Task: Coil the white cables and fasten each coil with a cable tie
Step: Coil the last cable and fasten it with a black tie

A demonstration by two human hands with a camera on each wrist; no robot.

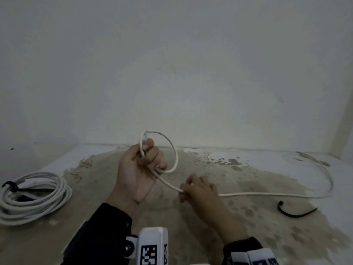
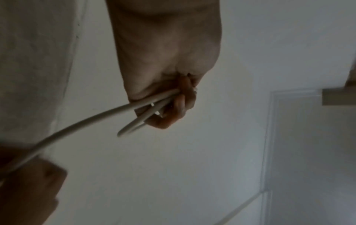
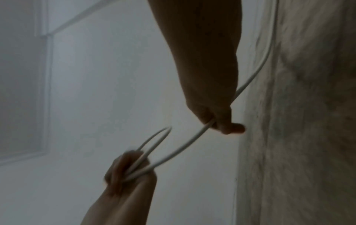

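Note:
My left hand (image 1: 142,165) is raised over the table and grips the first small loop of a white cable (image 1: 172,150), its cut end sticking up past the fingers. In the left wrist view that left hand (image 2: 169,97) has its fingers curled round the cable (image 2: 92,117). My right hand (image 1: 198,190) holds the same cable a little lower and to the right, fingers curled round it; the right wrist view shows the right hand (image 3: 217,120) with the cable (image 3: 185,146) running through it. The rest of the cable (image 1: 267,195) trails right across the table. A loose black cable tie (image 1: 294,212) lies at the right.
A finished white coil (image 1: 32,196) bound with a black tie (image 1: 9,185) lies at the left of the stained table (image 1: 219,175). A pale wall (image 1: 172,73) rises just behind the table.

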